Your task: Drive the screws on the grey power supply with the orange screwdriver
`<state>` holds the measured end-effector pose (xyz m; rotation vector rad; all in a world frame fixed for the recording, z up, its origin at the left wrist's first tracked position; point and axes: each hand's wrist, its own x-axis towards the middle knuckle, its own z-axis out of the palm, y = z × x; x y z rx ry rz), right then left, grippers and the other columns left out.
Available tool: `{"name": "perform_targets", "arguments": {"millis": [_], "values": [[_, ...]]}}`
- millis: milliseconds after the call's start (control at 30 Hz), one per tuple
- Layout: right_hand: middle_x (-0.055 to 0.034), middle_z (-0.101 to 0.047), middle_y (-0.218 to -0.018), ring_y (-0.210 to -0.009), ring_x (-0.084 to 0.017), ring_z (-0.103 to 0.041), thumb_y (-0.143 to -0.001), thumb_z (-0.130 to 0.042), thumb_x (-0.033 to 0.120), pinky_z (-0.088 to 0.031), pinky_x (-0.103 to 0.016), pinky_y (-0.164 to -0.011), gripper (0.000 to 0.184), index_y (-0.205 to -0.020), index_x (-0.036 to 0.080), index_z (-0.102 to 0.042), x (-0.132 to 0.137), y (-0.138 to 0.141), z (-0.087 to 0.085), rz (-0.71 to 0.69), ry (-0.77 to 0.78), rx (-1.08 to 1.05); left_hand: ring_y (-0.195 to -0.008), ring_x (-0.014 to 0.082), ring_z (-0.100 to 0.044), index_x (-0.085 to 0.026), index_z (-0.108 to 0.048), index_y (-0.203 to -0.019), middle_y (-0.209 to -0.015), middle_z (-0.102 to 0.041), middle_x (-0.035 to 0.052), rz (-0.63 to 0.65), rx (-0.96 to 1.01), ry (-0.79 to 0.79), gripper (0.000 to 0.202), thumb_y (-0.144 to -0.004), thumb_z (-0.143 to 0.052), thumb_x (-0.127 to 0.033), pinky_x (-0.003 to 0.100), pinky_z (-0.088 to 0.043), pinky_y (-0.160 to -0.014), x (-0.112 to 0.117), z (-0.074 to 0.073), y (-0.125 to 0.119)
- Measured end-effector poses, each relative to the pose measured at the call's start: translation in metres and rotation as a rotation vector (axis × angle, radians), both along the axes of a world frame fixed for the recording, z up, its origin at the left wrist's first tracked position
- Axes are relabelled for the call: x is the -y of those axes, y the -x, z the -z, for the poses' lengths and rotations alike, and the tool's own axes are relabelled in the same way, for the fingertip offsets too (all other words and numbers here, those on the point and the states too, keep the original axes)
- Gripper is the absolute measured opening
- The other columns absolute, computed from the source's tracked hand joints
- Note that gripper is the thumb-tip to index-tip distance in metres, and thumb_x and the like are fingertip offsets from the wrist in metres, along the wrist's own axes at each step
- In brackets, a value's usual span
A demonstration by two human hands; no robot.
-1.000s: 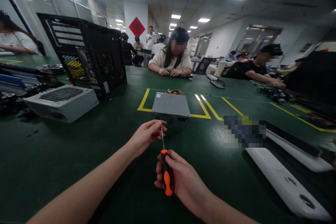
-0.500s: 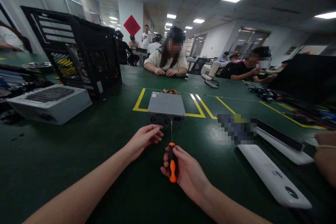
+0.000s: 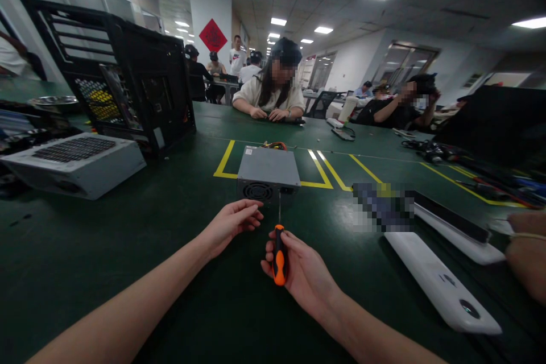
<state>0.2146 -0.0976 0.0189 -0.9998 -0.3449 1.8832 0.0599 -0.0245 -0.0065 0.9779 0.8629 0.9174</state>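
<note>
Two hands are hovering low over the green worktop [image 3: 128,250]. The left hand [image 3: 232,223] is resting with its grip loosely curled, fingertips near the tool's shaft; whether it is pinching anything I cannot tell. Just beyond, a grey power supply unit [image 3: 268,169] is sitting fan-side forward, its label unreadable. The right hand [image 3: 301,273] is clenching its grip round the orange-and-black screwdriver [image 3: 279,255], holding it upright.

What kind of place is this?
Probably a shared PC assembly or repair workroom: long green table marked with yellow tape, an open black computer case and grey power supply on it, the right hand gripping a screwdriver, other people seated at work.
</note>
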Motion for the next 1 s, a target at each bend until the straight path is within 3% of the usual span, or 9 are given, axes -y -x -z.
{"name": "perform_targets", "arguments": {"millis": [467, 667, 800, 900, 1000], "values": [[-0.0010, -0.056, -0.064, -0.057, -0.010, -0.054, -0.087, -0.037, 0.021, -0.046, -0.028, -0.065, 0.017, -0.082, 0.015, -0.053, -0.006, 0.000, 0.002, -0.011, -0.018, 0.016, -0.067, 0.0078, -0.054, -0.015, -0.060, -0.098, -0.082, -0.060, 0.0032, -0.016, -0.003, 0.022, 0.026, -0.076, -0.060, -0.027, 0.021, -0.041, -0.064, 0.002, -0.004, -0.001], [0.0000, -0.056, -0.064, -0.056, -0.009, -0.053, -0.080, -0.051, 0.022, -0.046, -0.025, -0.061, 0.008, -0.083, 0.016, -0.054, -0.007, -0.001, 0.004, 0.000, -0.042, 0.057, -0.069, 0.0088, -0.055, -0.016, -0.061, -0.098, -0.083, -0.061, 0.0035, 0.000, -0.004, 0.016, 0.026, -0.076, -0.060, -0.028, 0.022, -0.041, -0.065, 0.002, -0.004, -0.001], [0.0020, -0.055, -0.064, -0.052, -0.006, -0.049, -0.075, -0.059, 0.025, -0.040, -0.018, -0.050, 0.011, -0.081, 0.017, -0.054, -0.006, -0.006, 0.007, 0.108, -0.087, 0.155, -0.070, 0.0097, -0.055, -0.016, -0.060, -0.099, -0.084, -0.060, 0.0044, 0.002, -0.024, -0.003, 0.028, -0.075, -0.060, -0.030, 0.022, -0.041, -0.065, 0.002, -0.004, -0.001], [0.0021, -0.056, -0.069, -0.051, -0.006, -0.047, -0.070, -0.064, 0.027, -0.030, -0.016, -0.041, 0.018, -0.081, 0.019, -0.052, -0.004, -0.010, 0.007, 0.201, -0.144, 0.256, -0.071, 0.0113, -0.056, -0.015, -0.058, -0.101, -0.085, -0.061, 0.0052, -0.008, -0.092, -0.078, 0.030, -0.076, -0.059, -0.032, 0.024, -0.042, -0.066, 0.001, -0.004, -0.001], [0.0008, -0.056, -0.074, -0.057, -0.009, -0.052, -0.069, -0.060, 0.025, -0.033, -0.018, -0.041, 0.018, -0.083, 0.020, -0.051, 0.000, -0.012, 0.003, 0.246, -0.221, 0.309, -0.073, 0.0137, -0.057, -0.016, -0.057, -0.101, -0.084, -0.061, 0.0046, -0.049, -0.232, -0.270, 0.030, -0.076, -0.057, -0.033, 0.027, -0.043, -0.068, 0.003, -0.005, 0.000]]}}
